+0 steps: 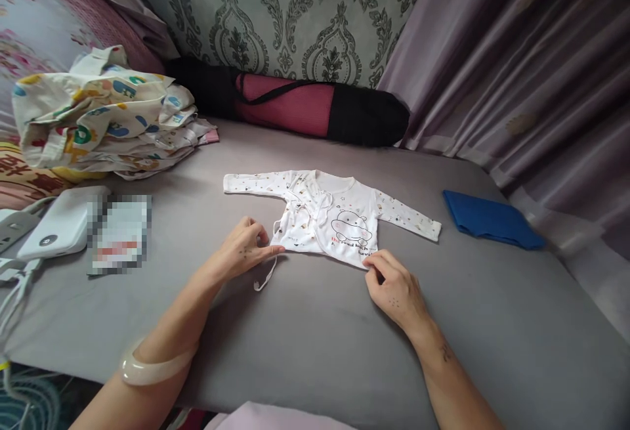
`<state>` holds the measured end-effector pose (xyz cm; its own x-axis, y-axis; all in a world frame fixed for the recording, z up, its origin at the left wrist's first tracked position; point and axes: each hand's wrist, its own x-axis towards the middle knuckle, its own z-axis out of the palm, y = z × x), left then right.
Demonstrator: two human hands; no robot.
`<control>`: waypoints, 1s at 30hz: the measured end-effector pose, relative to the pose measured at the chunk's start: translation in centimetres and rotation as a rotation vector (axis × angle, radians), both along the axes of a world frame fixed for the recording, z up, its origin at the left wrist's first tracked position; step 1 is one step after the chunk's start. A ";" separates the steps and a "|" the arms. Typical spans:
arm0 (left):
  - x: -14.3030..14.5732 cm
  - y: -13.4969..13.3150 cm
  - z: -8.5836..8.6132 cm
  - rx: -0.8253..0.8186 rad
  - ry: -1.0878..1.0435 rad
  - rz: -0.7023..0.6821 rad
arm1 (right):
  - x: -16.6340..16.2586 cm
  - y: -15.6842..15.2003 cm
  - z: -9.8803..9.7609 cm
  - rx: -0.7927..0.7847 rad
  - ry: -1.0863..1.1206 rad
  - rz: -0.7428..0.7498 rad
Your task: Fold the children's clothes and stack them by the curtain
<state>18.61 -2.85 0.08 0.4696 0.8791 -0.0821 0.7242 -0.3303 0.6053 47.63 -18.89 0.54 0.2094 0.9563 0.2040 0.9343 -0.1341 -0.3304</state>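
Note:
A white baby shirt (305, 223) lies spread on the grey bed surface, front up, sleeves stretched out to both sides. It has tie strings, small printed figures and a cartoon animal drawing. At its lower left corner, my left hand (246, 246) has curled fingers, with the thumb along the hem. My right hand (394, 285) pinches the hem at the lower right corner. A loose tie string (266, 277) trails below the shirt beside my left hand. On my left forearm sits a pale bangle (155, 367).
A pile of printed cloth (108, 115) rises at the left, near a white power bank (63, 223), a blurred packet (121, 233) and cables. A black and pink long bag (290, 105) lies along the wall. Folded blue cloth (492, 218) rests at the right, by the curtain (472, 56).

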 end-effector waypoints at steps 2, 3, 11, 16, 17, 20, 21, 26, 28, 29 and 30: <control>-0.2 0.0 0.3 -0.016 0.018 -0.027 | 0.0 0.0 -0.1 0.001 0.009 -0.003; -0.3 -0.1 0.5 -0.023 0.024 -0.041 | 0.0 0.1 -0.1 0.002 0.012 -0.004; 0.4 0.0 1.4 -0.049 0.137 0.049 | -0.1 0.2 -0.7 0.044 0.002 -0.008; -0.3 0.9 3.1 0.042 0.204 0.269 | -0.1 0.0 -0.9 0.087 0.022 -0.012; -0.4 1.1 3.5 0.061 0.176 0.311 | -0.1 0.0 -1.0 0.092 0.031 -0.019; 0.1 1.6 4.9 0.065 0.053 0.326 | -0.2 0.0 -0.9 0.087 0.048 -0.050; 0.6 1.6 5.3 0.079 0.011 0.301 | -0.2 0.0 -0.9 0.076 0.051 -0.052; 5.0 0.8 7.0 0.171 -0.170 -0.041 | -0.2 0.0 -0.5 0.020 0.075 -0.038; 6.8 0.4 7.4 0.127 -0.138 -0.267 | -0.2 -0.1 -0.4 0.011 0.091 -0.041; 7.6 0.5 7.5 0.122 -0.088 -0.342 | -0.2 -0.1 -0.4 0.007 0.099 -0.042; 8.4 0.7 7.6 0.133 -0.023 -0.372 | -0.2 -0.1 -0.4 0.004 0.106 -0.045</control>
